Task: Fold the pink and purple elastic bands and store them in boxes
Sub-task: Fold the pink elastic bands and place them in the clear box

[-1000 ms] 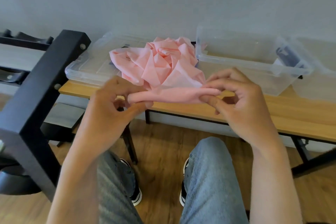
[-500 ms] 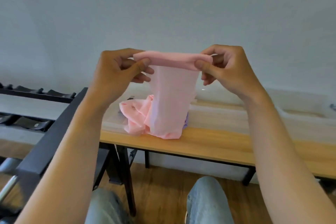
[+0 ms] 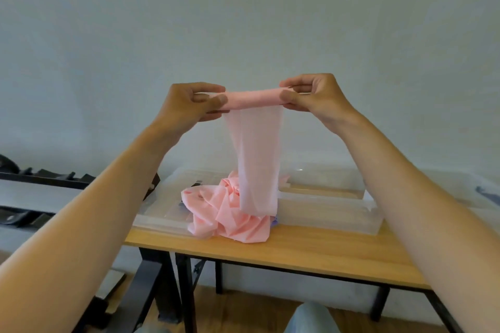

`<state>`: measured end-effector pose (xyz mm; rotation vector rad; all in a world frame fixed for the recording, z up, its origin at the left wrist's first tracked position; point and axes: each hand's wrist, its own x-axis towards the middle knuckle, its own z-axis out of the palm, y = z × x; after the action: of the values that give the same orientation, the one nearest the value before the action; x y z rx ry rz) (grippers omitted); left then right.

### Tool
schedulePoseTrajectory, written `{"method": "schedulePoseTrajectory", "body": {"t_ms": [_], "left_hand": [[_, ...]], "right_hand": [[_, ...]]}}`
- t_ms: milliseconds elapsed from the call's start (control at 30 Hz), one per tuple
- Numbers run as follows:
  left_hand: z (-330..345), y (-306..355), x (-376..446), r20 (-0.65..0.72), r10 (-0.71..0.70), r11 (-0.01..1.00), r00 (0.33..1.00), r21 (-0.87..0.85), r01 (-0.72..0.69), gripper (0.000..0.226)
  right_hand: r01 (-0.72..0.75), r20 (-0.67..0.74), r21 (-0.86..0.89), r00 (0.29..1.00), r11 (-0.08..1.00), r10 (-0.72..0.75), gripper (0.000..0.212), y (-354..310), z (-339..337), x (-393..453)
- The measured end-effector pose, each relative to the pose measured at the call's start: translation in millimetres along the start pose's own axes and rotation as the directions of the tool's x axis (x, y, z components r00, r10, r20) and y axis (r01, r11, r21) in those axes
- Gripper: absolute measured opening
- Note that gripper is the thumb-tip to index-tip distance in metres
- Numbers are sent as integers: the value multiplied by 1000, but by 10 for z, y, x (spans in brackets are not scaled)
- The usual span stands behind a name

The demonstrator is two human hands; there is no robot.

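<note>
Plain grey wall behind a light wooden table [image 3: 311,249] at lower centre, left hand [image 3: 190,103] and right hand [image 3: 313,94] pinching rolled top of sheer pink elastic band [image 3: 257,154] mid-frame, tail heaped by clear plastic boxes [image 3: 338,211], nothing stored yet.

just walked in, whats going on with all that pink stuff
A person is holding up a pink band, pinching its rolled top edge between the left hand and the right hand. The band hangs down to a crumpled pink heap on the wooden table. A bit of purple peeks out beside the heap. Clear boxes sit behind the heap, and no folded band can be seen in them yet.
</note>
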<state>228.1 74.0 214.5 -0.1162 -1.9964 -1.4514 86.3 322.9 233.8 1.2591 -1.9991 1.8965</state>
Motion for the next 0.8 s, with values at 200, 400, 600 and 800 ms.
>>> {"method": "schedulePoseTrajectory", "body": {"t_ms": [200, 400, 600, 800], "left_hand": [[-109, -351, 119, 127, -78, 986, 989, 157, 57, 30], [-117, -769, 136, 197, -151, 947, 969, 309, 85, 22], [-66, -1156, 130, 95, -237, 957, 967, 194, 215, 25], [73, -1564, 291, 16, -309, 951, 951, -20, 310, 18]], "right_hand": [[46, 138, -364, 990, 930, 5, 24, 282, -28, 91], [65, 213, -517, 975, 854, 55, 6, 618, 193, 93], [-64, 192, -539, 962, 840, 197, 15, 982, 357, 138], [-342, 0, 2, 940, 940, 342, 29, 1427, 468, 263]]}}
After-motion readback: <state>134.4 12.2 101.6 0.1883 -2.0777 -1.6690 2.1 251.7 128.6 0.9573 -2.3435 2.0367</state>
